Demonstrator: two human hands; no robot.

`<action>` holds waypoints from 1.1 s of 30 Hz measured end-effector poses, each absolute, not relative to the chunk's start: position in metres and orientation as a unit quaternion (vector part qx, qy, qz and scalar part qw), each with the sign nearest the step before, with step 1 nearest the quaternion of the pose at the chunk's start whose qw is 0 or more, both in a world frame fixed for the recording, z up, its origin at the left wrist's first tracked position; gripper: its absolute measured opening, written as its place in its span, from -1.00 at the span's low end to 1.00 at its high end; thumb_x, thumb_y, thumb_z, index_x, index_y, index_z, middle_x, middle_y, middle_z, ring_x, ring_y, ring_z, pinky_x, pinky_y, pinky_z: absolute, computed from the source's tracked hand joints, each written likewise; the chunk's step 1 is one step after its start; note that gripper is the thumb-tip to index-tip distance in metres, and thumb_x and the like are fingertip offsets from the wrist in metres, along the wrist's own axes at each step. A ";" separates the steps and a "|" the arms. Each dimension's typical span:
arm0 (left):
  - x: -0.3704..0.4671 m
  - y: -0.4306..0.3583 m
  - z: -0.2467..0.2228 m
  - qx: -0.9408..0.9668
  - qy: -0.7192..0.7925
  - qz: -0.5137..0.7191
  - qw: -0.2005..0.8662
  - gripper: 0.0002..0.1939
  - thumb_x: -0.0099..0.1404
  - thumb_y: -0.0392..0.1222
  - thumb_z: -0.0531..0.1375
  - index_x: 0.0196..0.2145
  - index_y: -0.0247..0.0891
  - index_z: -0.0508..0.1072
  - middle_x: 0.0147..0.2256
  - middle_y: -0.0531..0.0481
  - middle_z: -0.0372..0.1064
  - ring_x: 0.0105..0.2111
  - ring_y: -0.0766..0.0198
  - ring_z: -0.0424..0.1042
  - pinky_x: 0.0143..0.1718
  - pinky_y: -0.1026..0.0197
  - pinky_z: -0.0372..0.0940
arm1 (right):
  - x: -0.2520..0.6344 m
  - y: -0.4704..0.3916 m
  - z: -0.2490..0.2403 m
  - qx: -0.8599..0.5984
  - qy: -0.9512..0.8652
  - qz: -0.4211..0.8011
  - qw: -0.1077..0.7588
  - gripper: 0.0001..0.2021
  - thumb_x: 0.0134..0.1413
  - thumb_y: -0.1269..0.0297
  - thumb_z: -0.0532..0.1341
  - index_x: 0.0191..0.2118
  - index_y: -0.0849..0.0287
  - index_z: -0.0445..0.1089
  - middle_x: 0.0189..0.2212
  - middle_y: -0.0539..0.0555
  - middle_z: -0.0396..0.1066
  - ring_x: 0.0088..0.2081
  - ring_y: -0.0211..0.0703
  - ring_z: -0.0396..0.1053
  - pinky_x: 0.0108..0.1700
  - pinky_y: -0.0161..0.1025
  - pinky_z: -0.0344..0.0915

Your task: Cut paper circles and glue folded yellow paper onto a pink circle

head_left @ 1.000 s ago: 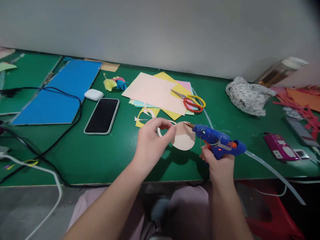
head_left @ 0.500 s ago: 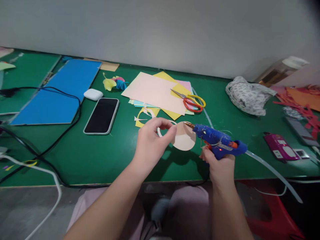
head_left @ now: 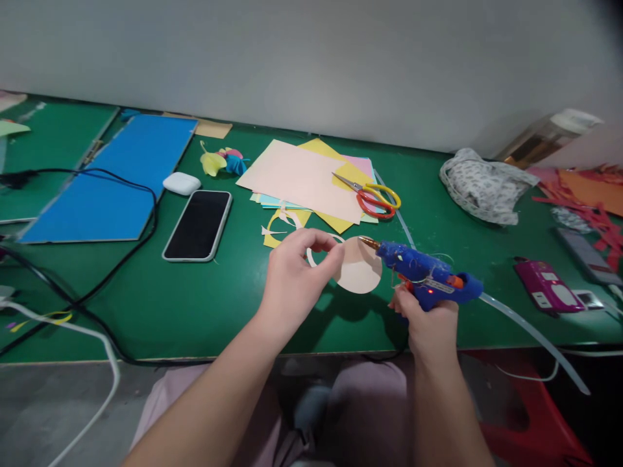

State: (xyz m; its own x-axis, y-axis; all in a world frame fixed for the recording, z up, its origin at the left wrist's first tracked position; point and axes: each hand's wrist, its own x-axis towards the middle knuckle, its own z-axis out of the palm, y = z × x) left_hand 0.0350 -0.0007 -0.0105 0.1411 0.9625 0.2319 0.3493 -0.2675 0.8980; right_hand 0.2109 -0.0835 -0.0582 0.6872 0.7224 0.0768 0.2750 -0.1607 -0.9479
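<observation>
My left hand (head_left: 304, 269) pinches the left edge of a pale paper circle (head_left: 360, 272) between thumb and fingers, above the green table. My right hand (head_left: 426, 314) is wrapped round the handle of a blue glue gun (head_left: 418, 266), with a finger at its orange trigger. The metal nozzle points left over the upper part of the circle. A long clear glue stick (head_left: 535, 337) sticks out of the gun's back. Behind my left hand lie yellow and pink paper scraps (head_left: 272, 239) with cut-out curves.
Stacked coloured paper (head_left: 292, 172) lies behind the hands, with red-and-yellow scissors (head_left: 374, 200) on it. Left are a phone (head_left: 198, 227), a white case (head_left: 182, 183), a blue board (head_left: 117, 175) and cables. Right are a patterned cloth (head_left: 481, 188) and a magenta device (head_left: 548, 285).
</observation>
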 end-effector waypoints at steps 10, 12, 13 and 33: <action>0.035 -0.001 -0.009 0.670 0.499 0.426 0.347 -0.90 0.16 -0.23 0.18 -0.50 -0.21 0.43 -0.46 0.07 0.42 -0.42 0.33 0.33 -0.37 0.29 0.25 | 0.211 -0.084 -0.057 -0.741 -0.340 0.207 0.541 -0.78 -0.25 0.23 0.34 -0.65 0.18 0.31 -0.74 0.00 0.31 -0.64 -0.15 0.32 -0.54 -0.23 0.27; 0.034 -0.001 -0.009 0.669 0.502 0.425 0.346 -0.90 0.15 -0.23 0.18 -0.51 -0.21 0.43 -0.46 0.08 0.42 -0.43 0.33 0.33 -0.37 0.29 0.25 | 0.211 -0.084 -0.058 -0.739 -0.341 0.208 0.543 -0.77 -0.25 0.22 0.34 -0.66 0.18 0.31 -0.73 0.00 0.31 -0.63 -0.15 0.32 -0.53 -0.23 0.28; 0.034 -0.001 -0.009 0.670 0.503 0.424 0.346 -0.90 0.15 -0.22 0.18 -0.51 -0.21 0.43 -0.47 0.08 0.42 -0.43 0.34 0.33 -0.37 0.30 0.25 | 0.211 -0.085 -0.058 -0.738 -0.341 0.209 0.543 -0.77 -0.25 0.22 0.34 -0.66 0.18 0.31 -0.73 0.00 0.31 -0.64 -0.15 0.31 -0.53 -0.22 0.28; 0.033 0.000 -0.010 0.657 0.509 0.429 0.354 -0.91 0.16 -0.22 0.19 -0.49 -0.21 0.43 -0.46 0.07 0.41 -0.43 0.33 0.33 -0.37 0.29 0.26 | 0.207 -0.081 -0.055 -0.651 -0.308 0.282 0.634 -0.85 -0.21 0.28 0.34 -0.55 0.21 0.38 -0.75 -0.09 0.23 -0.70 -0.27 0.20 -0.58 -0.26 0.27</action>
State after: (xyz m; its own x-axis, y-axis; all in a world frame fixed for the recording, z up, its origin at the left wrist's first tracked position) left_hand 0.0333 -0.0002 -0.0099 0.1146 0.9724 0.2034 0.3660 -0.2316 0.9013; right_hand 0.2075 -0.0812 -0.0545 0.6512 0.7586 0.0219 0.0426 -0.0077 -0.9991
